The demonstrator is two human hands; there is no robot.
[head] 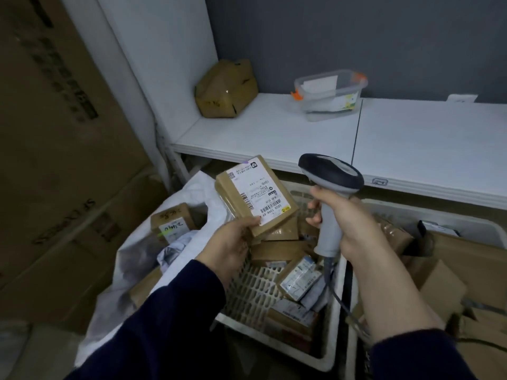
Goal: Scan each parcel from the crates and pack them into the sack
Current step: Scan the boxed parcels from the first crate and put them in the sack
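While the left hand (233, 242) grips a brown parcel (255, 198) by its near end, label up, over the slotted white crate (247, 292), the right hand (348, 215) is curled round the handle of a barcode scanner (332, 174) just beside it. For a clean read I'd tip the scanner head down onto the barcode (270, 208) and keep the thumb (253, 221) off that strip. That crate holds a jumble of cardboard boxes (277, 252); a second crate (452, 220) to its right likewise. The white sack (129, 250) on the left gapes, with taped boxes (171, 218) inside.

Brown labelled parcel (256, 197) (tilted, label up) held above crate (255, 292).
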